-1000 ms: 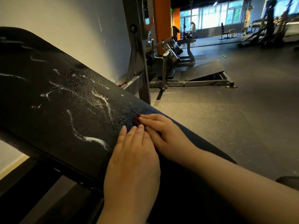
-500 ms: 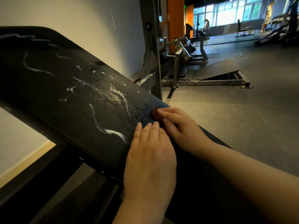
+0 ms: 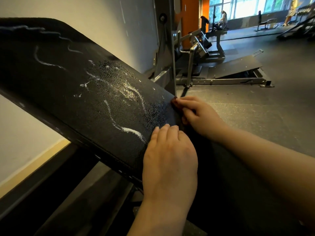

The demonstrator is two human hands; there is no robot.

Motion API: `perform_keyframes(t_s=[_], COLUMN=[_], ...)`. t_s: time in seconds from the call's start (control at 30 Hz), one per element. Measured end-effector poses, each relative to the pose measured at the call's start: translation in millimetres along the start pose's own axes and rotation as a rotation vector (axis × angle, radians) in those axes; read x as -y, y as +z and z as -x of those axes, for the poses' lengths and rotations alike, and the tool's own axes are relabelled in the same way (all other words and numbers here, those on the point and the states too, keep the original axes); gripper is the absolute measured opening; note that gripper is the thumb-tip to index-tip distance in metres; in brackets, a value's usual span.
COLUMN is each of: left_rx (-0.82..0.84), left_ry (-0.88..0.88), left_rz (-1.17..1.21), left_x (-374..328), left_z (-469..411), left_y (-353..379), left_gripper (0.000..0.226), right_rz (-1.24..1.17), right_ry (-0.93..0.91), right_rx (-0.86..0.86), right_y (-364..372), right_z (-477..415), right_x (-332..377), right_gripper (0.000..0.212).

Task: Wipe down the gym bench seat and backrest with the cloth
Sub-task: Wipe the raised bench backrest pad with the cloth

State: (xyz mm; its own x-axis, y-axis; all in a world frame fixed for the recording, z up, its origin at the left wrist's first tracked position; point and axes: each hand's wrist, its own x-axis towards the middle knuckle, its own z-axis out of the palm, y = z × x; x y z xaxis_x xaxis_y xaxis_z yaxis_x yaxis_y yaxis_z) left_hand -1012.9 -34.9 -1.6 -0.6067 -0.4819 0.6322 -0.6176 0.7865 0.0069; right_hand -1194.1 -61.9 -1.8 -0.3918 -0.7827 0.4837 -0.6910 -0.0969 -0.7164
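The black padded backrest (image 3: 71,92) slopes up to the left, wet with droplets and white foam streaks (image 3: 131,131). My left hand (image 3: 168,160) lies flat on the pad, fingers straight, fingertips just below the lowest streak. My right hand (image 3: 199,116) sits at the pad's far edge, fingers curled and pinching a dark cloth whose reddish edge (image 3: 174,102) shows at the fingertips. Most of the cloth is hidden under my hands and forearms.
A pale wall (image 3: 110,19) stands close behind the bench. A grey machine frame (image 3: 165,53) and a low sled platform (image 3: 235,68) stand on the dark rubber floor (image 3: 255,116) to the right. Distant people and benches are by the windows.
My right hand has slid to the pad's far edge and its fingers have curled on the cloth. My left hand stays flat by the lowest foam streak. The view has shifted.
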Motion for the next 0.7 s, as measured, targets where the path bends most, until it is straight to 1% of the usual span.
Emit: perform_keyframes(t_s=[0.07, 0.13, 0.23, 0.3, 0.33, 0.37, 0.47, 0.5, 0.53, 0.6, 0.7], left_rx=[0.002, -0.01, -0.054, -0.058, -0.054, -0.044, -0.023, -0.023, -0.023, -0.02, -0.016], left_ry=[-0.003, -0.006, -0.013, -0.019, -0.016, -0.008, -0.011, -0.022, -0.027, -0.016, -0.012], left_rz=[0.017, 0.027, 0.027, 0.024, 0.027, 0.031, 0.051, 0.062, 0.067, 0.067, 0.048], left_x=[0.2, -0.1, 1.1, 1.1, 1.2, 1.0, 0.4, 0.3, 0.3, 0.2, 0.9], left_z=[1.0, 2.2, 0.5, 0.2, -0.1, 0.1, 1.6, 2.4, 3.2, 5.2, 4.4], left_y=[-0.6, -0.2, 0.3, -0.1, -0.7, -1.3, -3.6, -4.4, -4.5, -4.8, -3.2], left_gripper=[0.03, 0.03, 0.029, 0.026, 0.024, 0.022, 0.02, 0.021, 0.021, 0.022, 0.023], right_rz=[0.045, 0.041, 0.013, 0.056, 0.09, 0.11, 0.083, 0.084, 0.089, 0.068, 0.057], right_ry=[0.084, 0.054, -0.108, -0.188, -0.215, -0.205, 0.033, 0.084, 0.095, 0.033, -0.121], right_rx=[-0.091, -0.098, 0.03, 0.127, 0.134, 0.113, -0.018, -0.033, -0.033, -0.008, 0.061], right_y=[7.4, 13.4, 7.9, -1.4, -3.7, -4.0, 1.9, 5.5, 9.0, 11.5, 4.0], right_z=[-11.5, 2.0, 39.5, 45.9, 40.2, 31.8, -4.3, -10.0, -9.3, 8.8, 47.3], right_x=[-3.5, 4.8, 22.7, 23.3, 19.1, 12.9, -0.6, 0.1, 3.7, 13.3, 22.5], right_gripper=[0.037, 0.036, 0.038, 0.04, 0.04, 0.039, 0.037, 0.036, 0.037, 0.038, 0.04])
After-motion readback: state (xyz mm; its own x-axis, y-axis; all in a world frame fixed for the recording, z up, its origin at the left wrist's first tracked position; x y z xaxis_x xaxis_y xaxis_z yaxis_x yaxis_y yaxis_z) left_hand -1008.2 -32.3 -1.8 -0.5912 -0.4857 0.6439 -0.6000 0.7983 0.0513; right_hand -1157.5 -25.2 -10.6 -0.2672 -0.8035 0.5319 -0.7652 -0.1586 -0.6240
